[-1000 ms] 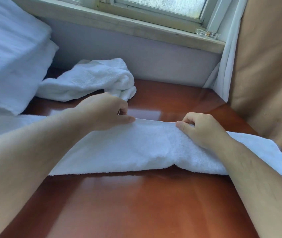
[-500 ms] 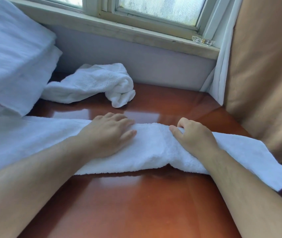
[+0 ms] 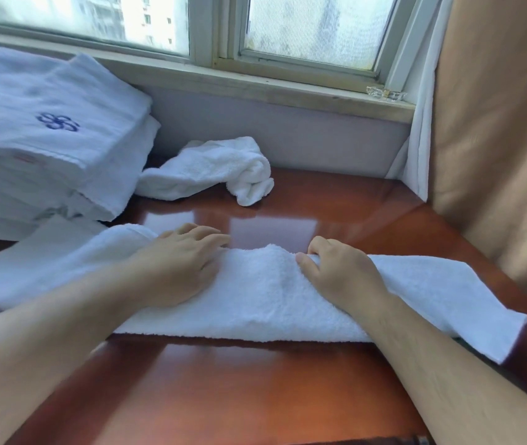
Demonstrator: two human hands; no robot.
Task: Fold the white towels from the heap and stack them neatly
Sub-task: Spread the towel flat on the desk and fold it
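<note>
A long white towel (image 3: 265, 297), folded into a strip, lies across the glossy red-brown wooden table (image 3: 223, 390). My left hand (image 3: 180, 263) rests flat on its left half, fingers straight and reaching over the far edge. My right hand (image 3: 336, 271) grips the far edge of the towel near its middle, fingers curled under a raised hump of cloth. A crumpled white towel (image 3: 214, 170) lies behind, near the wall. At the far left stands a stack of folded white towels (image 3: 40, 136) with a blue flower emblem on top.
A window sill (image 3: 288, 91) and grey wall close off the back of the table. A tan curtain (image 3: 496, 139) with a white lining hangs at the right. A small clear object (image 3: 386, 94) sits on the sill. The towel's right end hangs over the table's right edge.
My left hand let go of the towel's far edge and laid itself flat on the cloth. The folded edge came down onto the table. My right hand kept its grip.
</note>
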